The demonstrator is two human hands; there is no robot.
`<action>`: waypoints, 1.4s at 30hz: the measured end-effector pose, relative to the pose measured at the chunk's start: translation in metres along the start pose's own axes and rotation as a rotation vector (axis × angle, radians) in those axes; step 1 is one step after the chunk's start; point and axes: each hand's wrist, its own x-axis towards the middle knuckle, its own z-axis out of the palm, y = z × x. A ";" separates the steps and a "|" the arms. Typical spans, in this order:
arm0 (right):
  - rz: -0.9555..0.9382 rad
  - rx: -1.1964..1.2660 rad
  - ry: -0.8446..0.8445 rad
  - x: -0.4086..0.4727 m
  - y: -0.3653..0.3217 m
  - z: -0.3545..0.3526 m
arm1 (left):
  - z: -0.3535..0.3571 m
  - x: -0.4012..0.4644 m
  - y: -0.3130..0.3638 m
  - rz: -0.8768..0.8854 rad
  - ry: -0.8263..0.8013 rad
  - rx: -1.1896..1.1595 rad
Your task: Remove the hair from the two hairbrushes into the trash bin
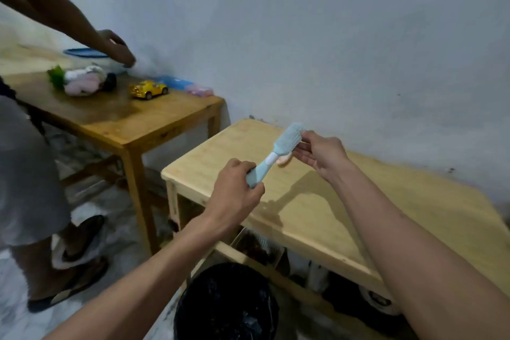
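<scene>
Brush: pale blue plastic hairbrush (276,154) is held above the light wooden surface (345,210), long axis slanted, head pointed up-right toward the wall.
Left hand (234,193): handle is gripped.
Right hand (321,153): bristles are pinched.
Bin: black round trash bin (225,303) is seen below.

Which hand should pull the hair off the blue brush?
The right hand: its fingers are already at the bristles of the blue brush, while the left hand grips the handle.
</scene>
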 end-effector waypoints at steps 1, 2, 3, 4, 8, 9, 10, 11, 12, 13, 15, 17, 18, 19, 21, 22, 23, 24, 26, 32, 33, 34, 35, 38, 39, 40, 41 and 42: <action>0.006 -0.012 0.026 0.009 -0.002 -0.010 | 0.012 0.008 0.005 0.016 -0.026 0.016; 0.016 -0.019 0.046 0.018 -0.004 -0.020 | 0.024 0.015 0.009 0.034 -0.052 0.044; 0.027 -0.026 0.059 0.026 -0.005 -0.030 | 0.036 0.021 0.013 0.052 -0.077 0.074; 0.037 -0.031 0.068 0.034 -0.005 -0.039 | 0.047 0.027 0.016 0.066 -0.099 0.097; 0.071 -0.089 0.113 0.066 0.002 -0.067 | 0.086 0.045 0.022 0.086 -0.163 0.146; 0.085 -0.106 0.126 0.075 0.006 -0.072 | 0.095 0.049 0.023 0.083 -0.179 0.162; 0.097 -0.122 0.140 0.084 0.010 -0.076 | 0.102 0.053 0.024 0.073 -0.199 0.178; 0.107 -0.150 0.153 0.094 0.014 -0.080 | 0.109 0.057 0.025 0.060 -0.225 0.196; 0.117 -0.184 0.169 0.105 0.019 -0.082 | 0.116 0.062 0.026 0.050 -0.250 0.213; 0.130 -0.225 0.183 0.115 0.024 -0.085 | 0.122 0.066 0.027 0.038 -0.273 0.225; 0.149 -0.311 0.209 0.132 0.031 -0.087 | 0.131 0.074 0.027 0.016 -0.304 0.237; 0.147 -0.354 0.229 0.145 0.034 -0.087 | 0.138 0.084 0.026 0.018 -0.315 0.257; 0.142 -0.367 0.234 0.151 0.034 -0.088 | 0.141 0.088 0.026 0.019 -0.317 0.263; 0.143 -0.379 0.237 0.157 0.034 -0.087 | 0.144 0.093 0.026 0.019 -0.323 0.272; 0.149 -0.398 0.237 0.168 0.032 -0.087 | 0.149 0.104 0.027 0.014 -0.336 0.293; 0.147 -0.411 0.241 0.174 0.032 -0.086 | 0.152 0.108 0.028 0.004 -0.342 0.300; 0.148 -0.429 0.248 0.177 0.032 -0.086 | 0.154 0.112 0.029 -0.006 -0.352 0.309; 0.141 -0.450 0.261 0.183 0.032 -0.085 | 0.155 0.114 0.030 -0.010 -0.359 0.321; 0.125 -0.512 0.286 0.188 0.031 -0.084 | 0.159 0.117 0.030 -0.009 -0.364 0.335; 0.114 -0.656 0.324 0.201 0.032 -0.081 | 0.168 0.122 0.027 -0.029 -0.363 0.372; 0.119 -0.671 0.327 0.200 0.031 -0.080 | 0.170 0.123 0.027 -0.028 -0.355 0.363; 0.114 -0.682 0.329 0.201 0.032 -0.081 | 0.171 0.123 0.026 -0.033 -0.351 0.362; 0.115 -0.687 0.332 0.198 0.030 -0.080 | 0.173 0.123 0.025 -0.036 -0.346 0.356; 0.100 -0.640 0.317 0.198 0.032 -0.079 | 0.175 0.126 0.023 -0.041 -0.345 0.334; 0.102 -0.622 0.307 0.195 0.031 -0.079 | 0.174 0.124 0.023 -0.023 -0.329 0.314; 0.101 -0.593 0.310 0.196 0.034 -0.082 | 0.173 0.122 0.021 0.010 -0.308 0.309; 0.122 -0.581 0.303 0.190 0.033 -0.084 | 0.168 0.117 0.021 0.023 -0.261 0.251; 0.129 -0.548 0.301 0.183 0.031 -0.084 | 0.165 0.113 0.020 0.048 -0.213 0.187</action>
